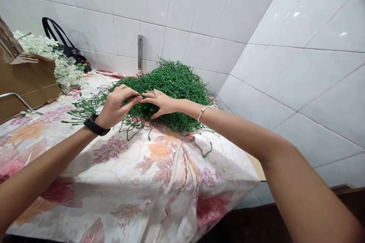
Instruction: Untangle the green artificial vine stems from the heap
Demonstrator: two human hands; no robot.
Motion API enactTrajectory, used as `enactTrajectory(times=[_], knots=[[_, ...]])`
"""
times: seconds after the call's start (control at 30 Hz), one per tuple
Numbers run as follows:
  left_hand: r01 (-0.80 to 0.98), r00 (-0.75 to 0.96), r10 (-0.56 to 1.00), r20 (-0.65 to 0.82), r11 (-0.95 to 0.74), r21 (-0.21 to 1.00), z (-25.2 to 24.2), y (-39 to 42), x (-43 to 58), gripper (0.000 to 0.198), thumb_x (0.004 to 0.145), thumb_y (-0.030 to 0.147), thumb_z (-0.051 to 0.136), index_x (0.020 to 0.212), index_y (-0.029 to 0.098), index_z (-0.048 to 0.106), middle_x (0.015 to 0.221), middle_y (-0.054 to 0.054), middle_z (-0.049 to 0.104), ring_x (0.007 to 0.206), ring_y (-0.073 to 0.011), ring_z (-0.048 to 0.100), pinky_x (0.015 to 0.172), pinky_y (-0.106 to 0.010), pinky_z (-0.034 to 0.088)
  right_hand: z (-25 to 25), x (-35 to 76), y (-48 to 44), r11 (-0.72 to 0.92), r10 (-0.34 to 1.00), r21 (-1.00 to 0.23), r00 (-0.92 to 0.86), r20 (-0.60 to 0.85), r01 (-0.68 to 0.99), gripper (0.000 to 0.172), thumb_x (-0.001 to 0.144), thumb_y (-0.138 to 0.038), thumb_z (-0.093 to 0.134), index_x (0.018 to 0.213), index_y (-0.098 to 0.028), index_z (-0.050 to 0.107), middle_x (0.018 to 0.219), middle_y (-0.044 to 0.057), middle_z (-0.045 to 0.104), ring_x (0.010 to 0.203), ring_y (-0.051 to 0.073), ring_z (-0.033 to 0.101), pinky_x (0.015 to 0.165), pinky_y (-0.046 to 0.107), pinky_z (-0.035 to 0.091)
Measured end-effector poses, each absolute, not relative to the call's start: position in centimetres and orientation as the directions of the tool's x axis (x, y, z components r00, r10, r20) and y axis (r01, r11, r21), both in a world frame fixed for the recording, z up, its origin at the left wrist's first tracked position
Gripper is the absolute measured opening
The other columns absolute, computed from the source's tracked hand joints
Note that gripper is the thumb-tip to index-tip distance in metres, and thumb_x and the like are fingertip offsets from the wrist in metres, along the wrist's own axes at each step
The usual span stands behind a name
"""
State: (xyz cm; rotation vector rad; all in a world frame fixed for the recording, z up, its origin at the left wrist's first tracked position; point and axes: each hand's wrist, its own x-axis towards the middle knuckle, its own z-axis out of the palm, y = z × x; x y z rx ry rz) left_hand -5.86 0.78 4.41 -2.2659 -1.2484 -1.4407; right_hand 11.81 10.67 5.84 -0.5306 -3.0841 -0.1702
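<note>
A large tangled heap of thin green artificial stems (pixel 179 79) lies on a floral tablecloth (pixel 122 171). At the left front of the heap, my left hand (pixel 118 104) has thumb and forefinger pinched together on a dark green stem. A black band circles that wrist. My right hand (pixel 161 102) reaches in from the right over the stems, its fingers stretched and parted, their tips close to the left fingertips. Whether those fingers touch any stem I cannot tell. Some stems fan out to the left, and a few loose ones stray toward the front.
On the left stand a cardboard box (pixel 31 83) and bent metal wire (pixel 19 97). White artificial flowers (pixel 67 66) and a dark patterned bag (pixel 75 55) sit behind. A metal strip (pixel 140 53) is upright against the tiled wall (pixel 182 7). The tablecloth hangs over the front edge.
</note>
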Motion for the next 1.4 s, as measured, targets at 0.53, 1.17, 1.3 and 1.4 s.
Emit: enactTrajectory(times=[0.53,1.17,1.3,1.4], knots=[[0.704,0.203,0.568,0.797,-0.651,0.284,4.0,0.2,-5.3,0.013,0.079,0.028,0.053,0.075,0.018,0.059,0.069,-0.004,0.06,0.069,-0.016,0.051,0.066,-0.029,0.041,10.3,13.6,9.6,0.651,0.464,-0.717,-0.879,0.114,0.251,0.038,0.072,-0.02,0.058,0.109,-0.016,0.053,0.12,0.006,0.054,0.111,0.015,0.049,0.099,0.033,0.038],[0.295,0.335,0.832,0.443,-0.539,0.789,5.1,-1.5,-3.0,0.018,0.081,0.032,0.051,0.079,0.02,0.063,0.079,-0.003,0.065,0.073,-0.0139,0.059,0.063,-0.024,0.047,4.0,29.1,-3.5,0.634,0.759,-0.291,-0.649,0.056,0.716,0.022,0.083,-0.035,0.044,0.076,-0.018,0.057,0.083,0.005,0.056,0.08,0.015,0.051,0.074,0.029,0.041],[0.383,0.338,0.823,0.457,-0.564,0.732,5.7,-0.1,-3.3,0.018,0.077,0.035,0.056,0.08,0.02,0.067,0.086,-0.004,0.068,0.076,-0.0152,0.06,0.062,-0.024,0.047,4.5,30.0,-2.4,0.631,0.774,-0.286,-0.611,0.168,0.721,0.018,0.083,-0.031,0.045,0.08,-0.018,0.058,0.084,0.005,0.057,0.08,0.014,0.051,0.077,0.03,0.04],[0.399,0.293,0.83,0.474,-0.557,0.728,6.1,0.5,-3.1,0.019,0.073,0.034,0.06,0.081,0.02,0.069,0.086,-0.005,0.069,0.079,-0.0159,0.061,0.066,-0.024,0.047,5.0,29.5,-1.2,0.644,0.764,-0.188,-0.61,0.213,0.741,0.019,0.083,-0.028,0.044,0.078,-0.017,0.058,0.082,0.005,0.057,0.079,0.014,0.051,0.076,0.029,0.039]])
